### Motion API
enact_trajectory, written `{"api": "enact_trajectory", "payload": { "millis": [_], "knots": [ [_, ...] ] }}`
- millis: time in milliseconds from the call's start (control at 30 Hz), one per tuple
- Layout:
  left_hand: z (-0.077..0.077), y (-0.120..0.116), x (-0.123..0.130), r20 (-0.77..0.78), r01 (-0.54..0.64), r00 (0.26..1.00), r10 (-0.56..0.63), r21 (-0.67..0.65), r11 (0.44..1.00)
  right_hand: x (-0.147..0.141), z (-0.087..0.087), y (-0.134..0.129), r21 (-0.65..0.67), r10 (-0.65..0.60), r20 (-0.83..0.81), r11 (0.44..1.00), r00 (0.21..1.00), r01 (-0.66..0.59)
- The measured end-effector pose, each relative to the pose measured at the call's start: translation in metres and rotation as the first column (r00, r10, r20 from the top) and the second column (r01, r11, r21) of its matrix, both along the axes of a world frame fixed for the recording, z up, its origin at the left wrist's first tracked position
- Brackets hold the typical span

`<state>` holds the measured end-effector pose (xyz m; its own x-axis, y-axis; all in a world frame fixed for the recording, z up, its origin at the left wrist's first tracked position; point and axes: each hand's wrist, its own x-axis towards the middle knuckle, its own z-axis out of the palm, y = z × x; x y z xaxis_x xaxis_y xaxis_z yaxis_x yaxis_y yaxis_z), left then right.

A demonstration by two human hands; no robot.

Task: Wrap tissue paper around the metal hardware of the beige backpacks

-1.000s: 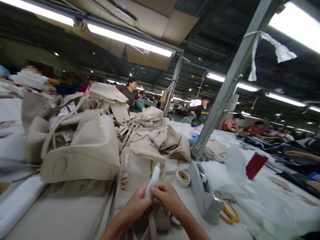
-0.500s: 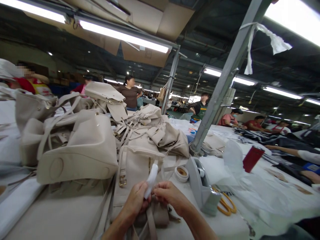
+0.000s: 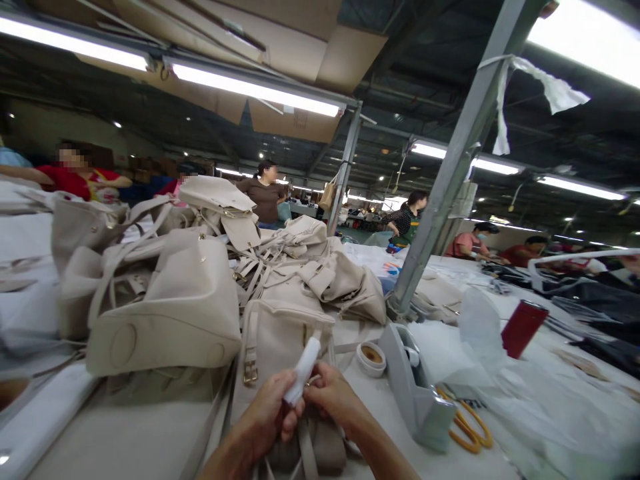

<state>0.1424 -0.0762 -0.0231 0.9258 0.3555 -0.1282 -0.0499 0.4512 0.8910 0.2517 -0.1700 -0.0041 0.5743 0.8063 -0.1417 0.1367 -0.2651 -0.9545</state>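
Observation:
My left hand (image 3: pixel 273 405) is closed round a strap wrapped in white paper (image 3: pixel 304 369), whose wrapped end points up and away from me. Close beside it, my right hand (image 3: pixel 333 395) is closed, thumb and fingers pinched at the side of the wrap; what they pinch is too small to make out. Both hands are over a beige leather bag (image 3: pixel 270 340) with a gold buckle, lying on the table. Beige straps hang below my hands.
A heap of beige bags (image 3: pixel 165 307) fills the left. To the right stand a round tub (image 3: pixel 371 358), a grey tape dispenser (image 3: pixel 417 393), yellow-handled scissors (image 3: pixel 473 427) and a red upright object (image 3: pixel 523 328). A metal post (image 3: pixel 450 167) rises behind. Several people work further off.
My hands stay together on the wrapped strap, the right fingers shifting slightly against it. The view has turned a little. At far right, a co-worker's arm has moved and a white strip is now raised.

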Motion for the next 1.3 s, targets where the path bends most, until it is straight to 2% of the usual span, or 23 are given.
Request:
{"api": "enact_trajectory", "payload": {
  "millis": [233,367,533,700,867,1067,1200,1300],
  "knots": [
    [-0.001,-0.005,0.001,-0.030,0.030,0.999,-0.025,0.149,0.988,0.000,-0.003,-0.008,0.086,-0.014,-0.097,0.996,0.995,0.022],
    [0.002,-0.005,-0.001,-0.022,0.034,0.999,-0.031,0.168,0.985,0.000,-0.006,-0.007,0.141,-0.040,-0.148,0.988,0.988,0.061],
    [0.000,-0.005,-0.001,-0.016,0.009,1.000,-0.007,0.171,0.985,-0.002,-0.003,-0.006,0.117,-0.124,-0.085,0.984,0.989,0.134],
    [-0.004,-0.007,0.002,-0.022,-0.015,1.000,0.020,0.220,0.975,-0.013,0.005,-0.007,0.175,-0.109,-0.100,0.976,0.989,0.125],
    [-0.006,-0.008,0.003,-0.044,0.011,0.999,0.000,0.251,0.968,-0.017,0.008,-0.006,0.192,-0.045,-0.252,0.977,0.967,0.096],
    [-0.008,-0.011,0.005,-0.065,-0.068,0.994,0.089,0.274,0.959,-0.008,0.008,-0.009,0.253,0.091,-0.485,0.967,0.870,0.040],
    [-0.011,-0.014,0.005,-0.046,-0.128,0.988,0.145,0.263,0.956,-0.002,0.007,-0.005,0.326,0.235,-0.680,0.945,0.695,0.000],
    [-0.012,-0.012,0.003,-0.025,-0.132,0.990,0.141,0.216,0.967,0.002,0.003,0.001,0.356,0.294,-0.760,0.935,0.579,-0.008]
  ]
}}
